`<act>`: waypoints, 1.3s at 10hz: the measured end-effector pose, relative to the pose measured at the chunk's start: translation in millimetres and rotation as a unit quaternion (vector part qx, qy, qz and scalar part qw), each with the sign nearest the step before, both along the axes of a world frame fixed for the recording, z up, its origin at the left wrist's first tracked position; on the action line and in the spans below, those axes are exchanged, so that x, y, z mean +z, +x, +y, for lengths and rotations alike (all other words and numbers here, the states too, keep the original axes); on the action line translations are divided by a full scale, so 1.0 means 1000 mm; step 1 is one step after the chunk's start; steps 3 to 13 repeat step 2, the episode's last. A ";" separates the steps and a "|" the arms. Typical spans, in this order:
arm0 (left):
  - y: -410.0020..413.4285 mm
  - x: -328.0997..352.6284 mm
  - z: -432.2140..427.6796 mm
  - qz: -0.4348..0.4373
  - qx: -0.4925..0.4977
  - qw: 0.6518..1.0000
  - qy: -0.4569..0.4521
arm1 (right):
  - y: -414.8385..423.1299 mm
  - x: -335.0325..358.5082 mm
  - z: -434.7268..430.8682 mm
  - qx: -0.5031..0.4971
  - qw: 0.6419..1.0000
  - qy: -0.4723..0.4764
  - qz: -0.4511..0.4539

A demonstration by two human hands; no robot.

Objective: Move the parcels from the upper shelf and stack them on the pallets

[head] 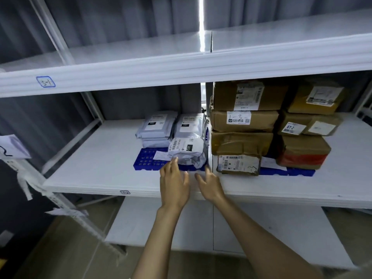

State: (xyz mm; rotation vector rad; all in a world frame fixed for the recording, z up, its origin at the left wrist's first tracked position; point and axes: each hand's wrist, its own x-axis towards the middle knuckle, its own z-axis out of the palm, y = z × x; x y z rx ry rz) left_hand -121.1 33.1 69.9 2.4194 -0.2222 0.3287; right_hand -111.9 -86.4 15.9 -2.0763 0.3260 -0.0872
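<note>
A grey poly-bag parcel (pixel 189 153) lies at the front of the left blue pallet (pixel 148 161) on the middle shelf. Behind it stand two stacks of grey mailers (pixel 156 127). My left hand (pixel 174 185) hovers just in front of the front parcel, fingers spread, its fingertips at the bag's lower edge. To its right, my right hand (pixel 210 185) is open too, holding nothing. The upper shelf (pixel 141 49) shows no parcels. On the right blue pallet (pixel 289 171) sit stacked brown cardboard boxes (pixel 244 121).
White metal shelving fills the view, with a lower shelf (pixel 167 222) beneath. A paper label (pixel 45 81) sticks to the upper shelf's front edge. Papers (pixel 12 147) hang from the rack post at left. A grey curtain hangs behind.
</note>
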 end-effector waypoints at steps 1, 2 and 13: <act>0.001 0.002 0.003 -0.021 -0.017 1.000 0.002 | -0.008 0.010 -0.001 0.012 1.000 0.004 -0.022; 0.002 0.012 0.010 -0.028 -0.030 0.999 0.004 | -0.022 0.035 0.001 0.045 0.997 0.016 -0.063; 0.002 0.012 0.010 -0.028 -0.030 0.999 0.004 | -0.022 0.035 0.001 0.045 0.997 0.016 -0.063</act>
